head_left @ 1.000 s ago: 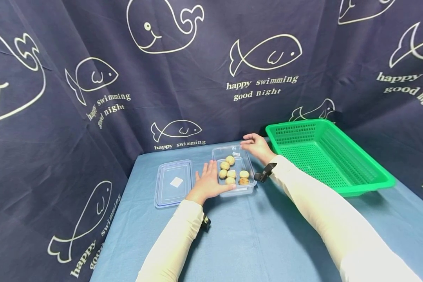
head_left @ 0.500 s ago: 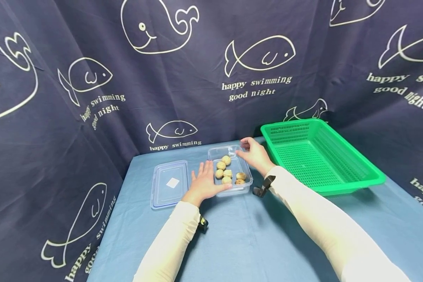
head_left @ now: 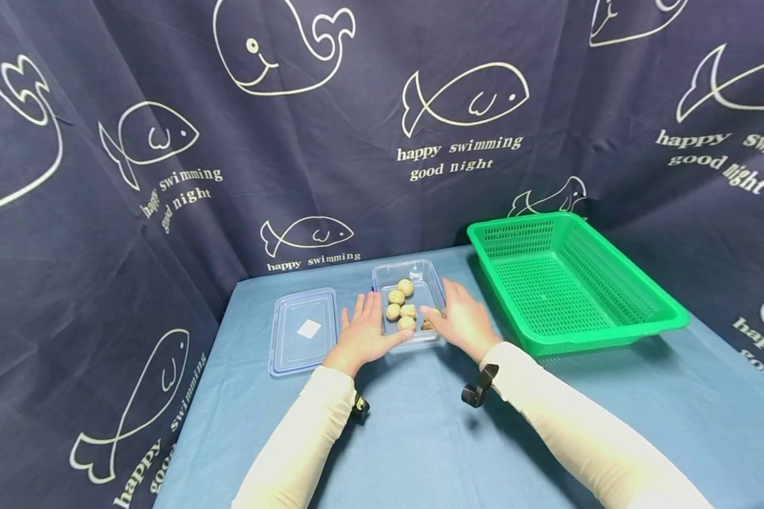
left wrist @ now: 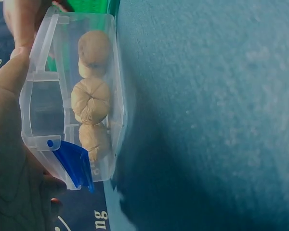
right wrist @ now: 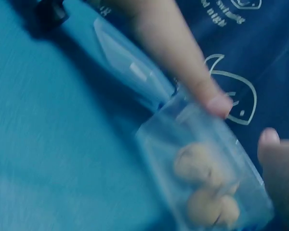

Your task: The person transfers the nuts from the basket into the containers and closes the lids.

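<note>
A clear plastic food container (head_left: 428, 290) stands on the blue cloth, holding several round tan lumps (head_left: 396, 297) that look like walnuts. My left hand (head_left: 360, 339) lies along its left side, fingers spread and fairly straight, thumb reaching across the near rim. On the right side is my right hand (head_left: 463, 319), fingers extended and thumb pointing in over the rim, hiding part of the nearest lumps. The left wrist view shows a blue clip (left wrist: 74, 161) hanging folded out from the container's wall. Blur softens the right wrist view, where the left thumb (right wrist: 219, 103) overlaps the rim.
The clear lid (head_left: 302, 332) with a blue edge and a white label lies flat to the left of the container. To the right stands a large green perforated basket (head_left: 541, 290). A dark fish-print curtain (head_left: 382, 191) rises behind the table.
My right hand has come from the container's far right corner towards me, to its near right side. My left hand keeps its place at the left side. The head view shifts slightly.
</note>
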Demonstrator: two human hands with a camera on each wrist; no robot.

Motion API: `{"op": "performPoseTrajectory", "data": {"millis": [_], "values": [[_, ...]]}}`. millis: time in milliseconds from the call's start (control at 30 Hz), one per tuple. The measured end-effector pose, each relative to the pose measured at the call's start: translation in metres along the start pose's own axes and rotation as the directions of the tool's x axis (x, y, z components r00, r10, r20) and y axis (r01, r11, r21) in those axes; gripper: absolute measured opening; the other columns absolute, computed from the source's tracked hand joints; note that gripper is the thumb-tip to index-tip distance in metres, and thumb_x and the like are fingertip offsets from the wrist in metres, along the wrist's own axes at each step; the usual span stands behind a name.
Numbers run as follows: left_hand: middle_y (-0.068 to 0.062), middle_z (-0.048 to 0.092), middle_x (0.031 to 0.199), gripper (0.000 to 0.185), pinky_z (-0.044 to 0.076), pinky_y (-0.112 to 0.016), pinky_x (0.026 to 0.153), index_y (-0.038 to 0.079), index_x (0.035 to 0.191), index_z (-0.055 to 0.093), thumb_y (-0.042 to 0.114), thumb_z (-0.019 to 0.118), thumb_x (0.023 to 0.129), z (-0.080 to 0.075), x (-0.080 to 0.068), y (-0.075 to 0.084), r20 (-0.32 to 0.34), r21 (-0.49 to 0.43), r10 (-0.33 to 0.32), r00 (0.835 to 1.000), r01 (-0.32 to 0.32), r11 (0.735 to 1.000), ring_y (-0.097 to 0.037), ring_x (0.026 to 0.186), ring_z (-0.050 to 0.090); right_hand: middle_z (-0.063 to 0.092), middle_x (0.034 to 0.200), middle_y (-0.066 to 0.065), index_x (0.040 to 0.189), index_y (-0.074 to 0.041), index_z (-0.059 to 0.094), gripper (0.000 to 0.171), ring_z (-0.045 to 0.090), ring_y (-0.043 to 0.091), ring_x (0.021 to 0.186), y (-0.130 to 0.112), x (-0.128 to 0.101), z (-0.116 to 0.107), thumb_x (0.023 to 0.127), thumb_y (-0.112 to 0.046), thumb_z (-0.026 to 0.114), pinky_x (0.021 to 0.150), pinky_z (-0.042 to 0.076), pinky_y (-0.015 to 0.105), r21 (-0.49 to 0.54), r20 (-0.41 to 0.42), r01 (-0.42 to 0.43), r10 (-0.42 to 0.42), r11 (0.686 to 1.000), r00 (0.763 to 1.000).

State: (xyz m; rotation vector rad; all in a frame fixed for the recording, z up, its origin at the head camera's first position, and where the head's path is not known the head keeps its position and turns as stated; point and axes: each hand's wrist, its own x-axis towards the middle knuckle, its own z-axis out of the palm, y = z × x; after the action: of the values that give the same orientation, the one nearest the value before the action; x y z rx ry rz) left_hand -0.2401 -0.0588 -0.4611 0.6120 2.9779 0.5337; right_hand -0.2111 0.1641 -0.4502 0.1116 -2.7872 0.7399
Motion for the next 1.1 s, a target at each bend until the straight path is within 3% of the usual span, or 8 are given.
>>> {"op": "performPoseTrajectory", "data": {"millis": [133,300,567,833,1100], "values": [[-0.014,0.013,0.169,0.115,0.004,-0.064,0.119,0.005,0.162,0.012,0.081,0.051,0.085,0.001,0.000,0.000,0.005,0.015,-0.006,1.000,0.006,1.000,-0.031,0.156,0.000,0.037,0.155,0.029,0.157,0.001,0.028,0.095,0.036,0.046,0.142,0.012,-0.006,0.010,0.094,-0.063,0.058,0.107,0.029,0.072,-0.045,0.068,-0.014,0.017,0.999,0.998],[-0.014,0.013,0.169,0.116,0.006,-0.064,0.119,0.005,0.162,0.012,0.083,0.048,0.085,0.000,0.000,0.000,0.004,0.035,-0.005,1.000,0.005,0.999,-0.033,0.156,0.003,0.033,0.160,0.023,0.161,-0.004,0.021,0.104,0.029,0.044,0.147,0.020,-0.009,0.010,0.090,-0.073,0.055,0.110,0.022,0.074,-0.038,0.137,-0.008,0.013,0.999,0.991],[-0.014,0.011,0.169,0.119,0.006,-0.064,0.119,0.004,0.162,0.011,0.086,0.046,0.084,-0.002,-0.001,0.000,0.019,0.041,0.002,1.000,-0.002,0.999,-0.033,0.156,0.002,0.031,0.162,0.019,0.161,-0.005,0.024,0.112,0.025,0.043,0.149,0.026,-0.007,0.011,0.083,-0.079,0.057,0.112,0.018,0.073,-0.076,0.129,0.042,-0.032,0.996,0.991],[-0.014,0.014,0.169,0.118,0.007,-0.065,0.119,0.005,0.162,0.013,0.085,0.048,0.083,-0.006,-0.002,-0.009,0.006,0.051,-0.007,1.000,0.006,0.999,-0.034,0.155,0.005,0.034,0.162,0.013,0.159,-0.005,0.027,0.125,0.026,0.041,0.150,0.023,-0.001,0.019,0.073,-0.092,0.052,0.114,0.016,0.070,-0.095,0.130,0.098,-0.085,0.991,0.988],[-0.015,0.014,0.168,0.118,0.007,-0.065,0.119,0.004,0.162,0.012,0.085,0.048,0.084,-0.005,0.001,-0.011,0.010,0.049,-0.005,1.000,0.005,0.999,-0.035,0.155,0.005,0.035,0.162,0.012,0.159,-0.005,0.027,0.126,0.026,0.038,0.150,0.023,0.002,0.019,0.072,-0.094,0.050,0.115,0.015,0.069,-0.114,0.137,0.100,-0.084,0.988,0.987]]}}
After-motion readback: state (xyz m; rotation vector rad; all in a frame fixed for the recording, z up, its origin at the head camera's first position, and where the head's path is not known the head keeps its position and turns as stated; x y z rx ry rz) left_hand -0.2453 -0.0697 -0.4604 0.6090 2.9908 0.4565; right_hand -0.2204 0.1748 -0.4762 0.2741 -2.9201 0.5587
